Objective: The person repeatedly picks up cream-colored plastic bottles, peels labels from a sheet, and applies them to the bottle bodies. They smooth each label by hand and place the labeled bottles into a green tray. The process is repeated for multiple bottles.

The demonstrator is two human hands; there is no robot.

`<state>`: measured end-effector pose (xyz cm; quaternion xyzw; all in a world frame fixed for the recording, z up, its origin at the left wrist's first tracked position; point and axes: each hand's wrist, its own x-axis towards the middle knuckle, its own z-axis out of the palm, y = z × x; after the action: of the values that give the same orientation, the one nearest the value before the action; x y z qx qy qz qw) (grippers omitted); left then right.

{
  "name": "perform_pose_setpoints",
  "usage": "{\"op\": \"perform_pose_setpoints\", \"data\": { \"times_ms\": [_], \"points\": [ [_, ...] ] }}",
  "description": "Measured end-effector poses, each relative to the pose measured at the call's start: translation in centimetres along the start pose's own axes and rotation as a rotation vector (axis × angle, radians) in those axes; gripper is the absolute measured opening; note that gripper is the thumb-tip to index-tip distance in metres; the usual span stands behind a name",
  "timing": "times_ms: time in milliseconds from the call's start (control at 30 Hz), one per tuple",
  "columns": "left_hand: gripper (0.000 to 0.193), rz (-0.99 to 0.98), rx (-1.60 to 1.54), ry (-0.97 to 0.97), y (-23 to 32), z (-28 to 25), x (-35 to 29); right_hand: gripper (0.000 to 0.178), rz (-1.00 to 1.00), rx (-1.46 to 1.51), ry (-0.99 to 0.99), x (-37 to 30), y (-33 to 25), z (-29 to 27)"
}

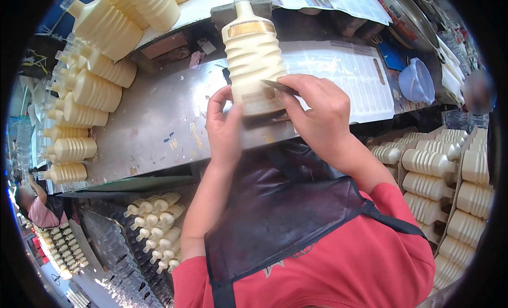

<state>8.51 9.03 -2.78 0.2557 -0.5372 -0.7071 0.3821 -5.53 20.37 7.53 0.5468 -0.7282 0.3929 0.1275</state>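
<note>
A cream ribbed bottle (255, 61) lies on the workbench, its clear neck pointing away from me and resting on a dark grey block (222, 14). It carries a gold-brown band near the shoulder and a pale brown printed label (256, 100) near the base. My left hand (225, 122) grips the lower left side of the bottle, thumb along its edge. In my right hand (317, 106) is a thin, dark, pointed tool (279, 87), pinched between thumb and fingers. Its tip lies over the bottle just above the lower label; whether it touches cannot be told.
Several cream bottles (98, 88) line the bench's left side. Sheets of labels (338, 77) lie to the right, near a lavender bucket (416, 83). Bottles fill boxes (431, 181) at lower right and a stack (159, 220) below the bench. Another person (45, 204) works far left.
</note>
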Motion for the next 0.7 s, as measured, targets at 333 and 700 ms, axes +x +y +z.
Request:
{"op": "perform_pose_setpoints", "data": {
  "times_ms": [333,700],
  "points": [
    [0.062,0.453,0.657,0.035,0.8,1.4,-0.3,0.026,-0.422,-0.059,-0.148,-2.1,-1.7,-0.2],
    [0.068,0.537,0.759,0.053,0.7,1.2,-0.2,0.028,-0.202,-0.053,-0.213,-1.5,-3.1,0.2]
  ]
}}
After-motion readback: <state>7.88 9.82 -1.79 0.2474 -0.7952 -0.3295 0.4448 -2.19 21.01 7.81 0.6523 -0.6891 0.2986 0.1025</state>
